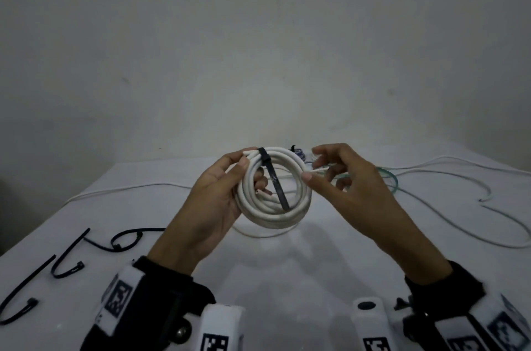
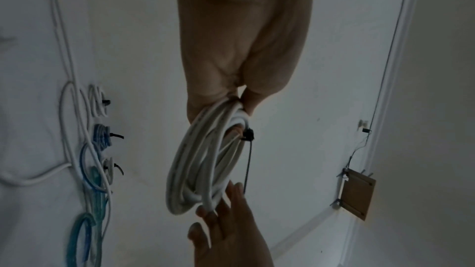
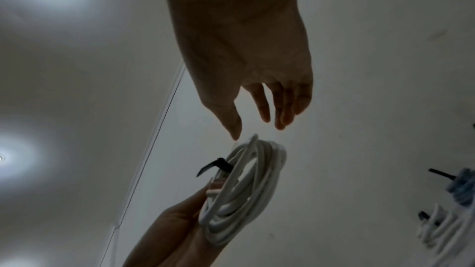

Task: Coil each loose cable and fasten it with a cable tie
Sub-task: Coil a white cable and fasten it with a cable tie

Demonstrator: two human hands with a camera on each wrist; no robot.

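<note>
A coil of white cable (image 1: 275, 214) is held above the table. My left hand (image 1: 247, 175) grips its left side, thumb on top and fingers through the middle. A black cable tie (image 1: 263, 156) is wrapped round the coil beside that thumb, and its long tail crosses the coil's opening. The left wrist view shows the tie's head (image 2: 248, 134) closed against the coil (image 2: 205, 159). My right hand (image 1: 324, 167) is just right of the coil, fingers loosely spread and holding nothing. In the right wrist view its thumb tip (image 3: 235, 135) is almost at the coil's rim (image 3: 246, 186).
Spare black cable ties (image 1: 116, 247) lie on the white table (image 1: 287, 264) at the near left. Loose white cable (image 1: 143, 185) and a green cable (image 1: 395, 178) trail across the back and right. Tied white (image 2: 97, 100) and blue (image 2: 102, 135) coils lie behind.
</note>
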